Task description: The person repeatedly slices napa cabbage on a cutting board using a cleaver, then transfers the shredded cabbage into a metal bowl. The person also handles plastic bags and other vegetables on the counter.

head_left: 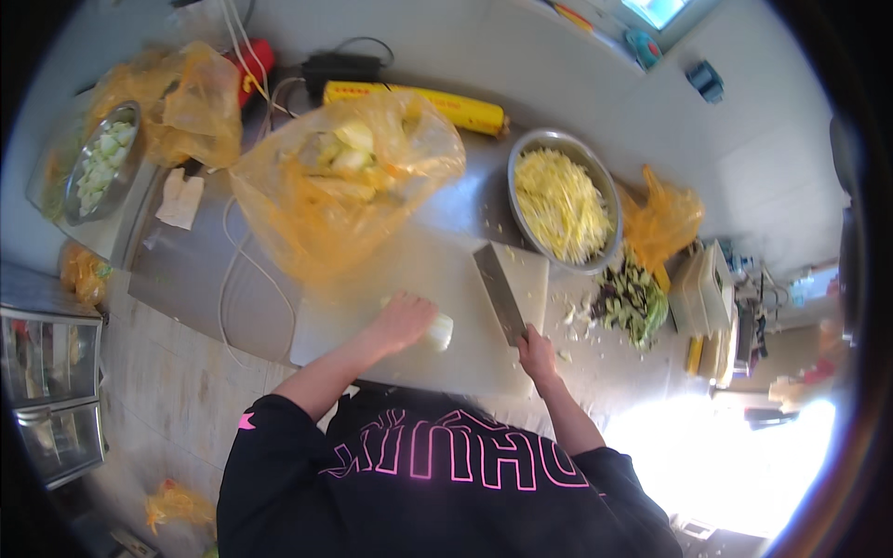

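On the pale cutting board [493, 367] lies a short, whitish-green piece of vegetable [441, 333]; its exact kind is hard to make out. My left hand [402, 323] grips it from the left, fingers curled over and partly hiding it. My right hand [537, 355] is closed around the handle of a cleaver [500, 294]. The wide blade points away from me and stays apart from the vegetable, over the board's right part. Beyond the board, a steel bowl [513, 191] holds a heap of thin, pale-yellow vegetable strips [563, 205].
An open orange plastic bag [307, 228] with pale vegetable pieces stands behind the board. Purple-green leaves [633, 302] and scraps lie at right. A long yellow box [456, 109] lies against the wall. A white cable [246, 251] crosses the table's left. Another bowl [136, 130] holds chopped pieces.
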The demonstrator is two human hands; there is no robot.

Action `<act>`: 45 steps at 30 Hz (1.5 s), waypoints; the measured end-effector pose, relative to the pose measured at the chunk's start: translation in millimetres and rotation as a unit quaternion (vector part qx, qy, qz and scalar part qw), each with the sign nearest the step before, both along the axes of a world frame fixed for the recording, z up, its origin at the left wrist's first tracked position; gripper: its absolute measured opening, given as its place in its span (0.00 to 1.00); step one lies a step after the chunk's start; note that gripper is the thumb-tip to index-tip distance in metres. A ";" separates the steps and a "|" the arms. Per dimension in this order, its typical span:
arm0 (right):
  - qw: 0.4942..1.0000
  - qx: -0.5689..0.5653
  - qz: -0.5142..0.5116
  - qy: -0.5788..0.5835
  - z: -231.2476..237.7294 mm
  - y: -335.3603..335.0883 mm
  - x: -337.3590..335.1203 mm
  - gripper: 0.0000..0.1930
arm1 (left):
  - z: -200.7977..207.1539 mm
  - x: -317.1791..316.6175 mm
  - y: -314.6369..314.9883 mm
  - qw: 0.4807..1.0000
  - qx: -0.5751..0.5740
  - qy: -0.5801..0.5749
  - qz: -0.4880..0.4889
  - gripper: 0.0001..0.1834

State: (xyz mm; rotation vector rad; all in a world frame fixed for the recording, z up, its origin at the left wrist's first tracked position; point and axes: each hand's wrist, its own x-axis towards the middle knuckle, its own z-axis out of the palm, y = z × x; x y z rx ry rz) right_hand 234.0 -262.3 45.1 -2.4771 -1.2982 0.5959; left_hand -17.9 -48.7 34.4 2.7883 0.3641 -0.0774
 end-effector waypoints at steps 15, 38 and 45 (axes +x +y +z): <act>0.963 -0.007 0.271 -0.004 100.5 29.3 -58.3 0.11 | -14.5 -18.4 -54.8 0.963 0.015 -0.251 0.095 0.19; 0.952 -0.061 0.299 0.036 20.4 80.7 -68.4 0.07 | -11.5 -16.3 -63.5 0.959 -0.046 -0.234 0.156 0.13; 0.969 -0.095 0.208 0.090 54.4 56.7 -56.8 0.08 | -8.8 -31.7 -52.0 0.977 -0.008 -0.203 0.068 0.18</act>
